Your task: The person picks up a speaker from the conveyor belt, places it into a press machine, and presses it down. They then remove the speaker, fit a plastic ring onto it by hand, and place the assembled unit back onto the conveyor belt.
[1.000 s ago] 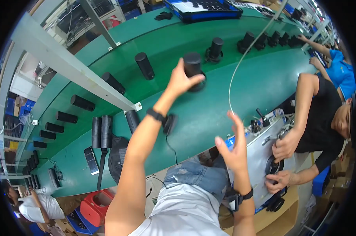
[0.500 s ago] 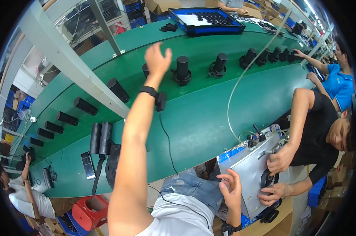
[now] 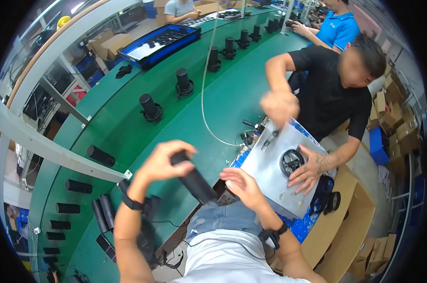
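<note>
My left hand (image 3: 160, 162) is wrapped round the upper end of a black cylinder (image 3: 197, 185), held tilted above the near edge of the green bench. Just right of the cylinder's lower part, my right hand (image 3: 245, 189) is open with its fingers stretched toward it; I see nothing in that hand. On the bench left of my left forearm lie two more black cylinders (image 3: 100, 214), side by side. A phone (image 3: 106, 246) lies below them.
Black cylinders on round bases (image 3: 150, 108) stand along the green belt (image 3: 124, 127); several bare cylinders (image 3: 79, 186) lie at left. At right, a co-worker's hand (image 3: 304, 172) rests by a black ring (image 3: 291, 162) on a metal box (image 3: 256, 165). A hose (image 3: 204, 89) hangs across the bench.
My left hand has come back from the belt and now holds a black cylinder. My right hand has moved toward it. The view has turned right; one co-worker's hand has left the ring.
</note>
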`<state>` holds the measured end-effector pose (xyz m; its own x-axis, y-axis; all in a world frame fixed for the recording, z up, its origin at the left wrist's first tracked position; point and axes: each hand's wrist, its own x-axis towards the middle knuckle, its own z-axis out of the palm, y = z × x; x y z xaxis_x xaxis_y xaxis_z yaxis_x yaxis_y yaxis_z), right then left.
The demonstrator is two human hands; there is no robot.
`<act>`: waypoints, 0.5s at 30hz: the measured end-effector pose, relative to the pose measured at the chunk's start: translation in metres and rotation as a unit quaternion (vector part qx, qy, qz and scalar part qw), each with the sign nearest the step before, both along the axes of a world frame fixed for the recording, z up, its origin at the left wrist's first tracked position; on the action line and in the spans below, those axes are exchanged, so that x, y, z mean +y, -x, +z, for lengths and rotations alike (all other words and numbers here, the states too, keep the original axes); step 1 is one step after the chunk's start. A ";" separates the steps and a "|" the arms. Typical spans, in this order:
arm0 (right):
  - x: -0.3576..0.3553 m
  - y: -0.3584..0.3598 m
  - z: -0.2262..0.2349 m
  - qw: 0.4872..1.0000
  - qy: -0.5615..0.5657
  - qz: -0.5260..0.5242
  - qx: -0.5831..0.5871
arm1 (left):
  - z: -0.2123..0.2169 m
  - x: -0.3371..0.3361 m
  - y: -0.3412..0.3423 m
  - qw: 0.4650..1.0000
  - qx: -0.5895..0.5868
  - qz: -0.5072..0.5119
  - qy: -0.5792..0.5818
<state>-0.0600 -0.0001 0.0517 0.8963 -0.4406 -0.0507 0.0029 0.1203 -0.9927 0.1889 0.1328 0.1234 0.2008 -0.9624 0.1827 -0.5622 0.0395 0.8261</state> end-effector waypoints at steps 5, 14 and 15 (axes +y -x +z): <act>-0.012 0.011 -0.003 0.924 -0.329 0.151 -0.124 | -0.032 -0.048 0.098 0.943 0.286 -0.031 0.167; -0.048 0.056 0.042 0.931 -0.120 -0.157 -0.306 | -0.070 -0.061 0.203 0.893 0.437 -0.064 0.088; -0.051 0.062 0.045 0.932 -0.092 -0.161 -0.312 | -0.065 -0.063 0.200 0.868 0.483 -0.092 0.071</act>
